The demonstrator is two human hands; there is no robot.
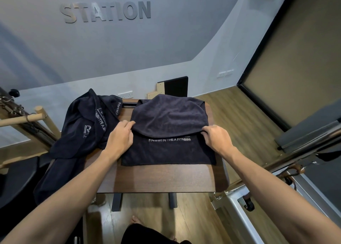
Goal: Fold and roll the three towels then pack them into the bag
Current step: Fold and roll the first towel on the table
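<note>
Both hands, left hand [120, 135] and right hand [217, 137], are closed with fingers pinching the towel [168, 131] fold's corners on the desk [162, 181]. Uneven pulling could skew the fold.

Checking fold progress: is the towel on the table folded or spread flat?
Partly folded: both hands hold the towel far half doubled toward its near edge.

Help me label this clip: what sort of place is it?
Probably a Pilates studio. Raised wall lettering reads "STATION" under a cut-off word, the towel under both hands is printed "Powered by THE A FITNESS", and a metal-framed exercise machine stands at the right.
</note>
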